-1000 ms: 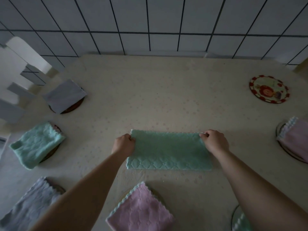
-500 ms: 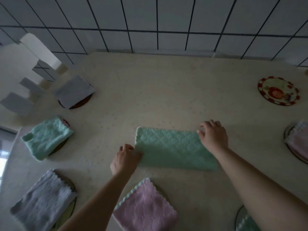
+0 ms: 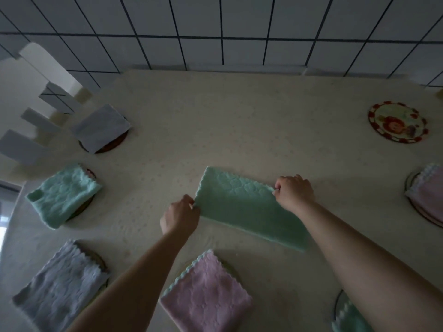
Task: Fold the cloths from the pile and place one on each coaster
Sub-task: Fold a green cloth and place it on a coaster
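Note:
A green cloth (image 3: 244, 207), folded into a long strip, lies slanted in the middle of the table. My left hand (image 3: 179, 215) pinches its near-left corner. My right hand (image 3: 293, 191) pinches its far-right corner. A bare round coaster (image 3: 398, 122) with a red rim and a cartoon picture sits at the far right. Folded cloths lie on other coasters: a grey cloth (image 3: 100, 127) far left, a green cloth (image 3: 62, 194) left, a grey cloth (image 3: 60, 283) near left, a pink cloth (image 3: 206, 295) near centre, a pink cloth (image 3: 429, 188) right, and a green cloth (image 3: 347, 317) near right.
The table (image 3: 227, 130) has a pale speckled covering and backs onto a tiled wall (image 3: 215, 32). A white chair back (image 3: 31, 97) stands at the far left corner.
Both hands let go of the strip's far edge and took new pinches, the left hand at the near-left corner and the right at the far-right corner. The strip now lies turned at a slant.

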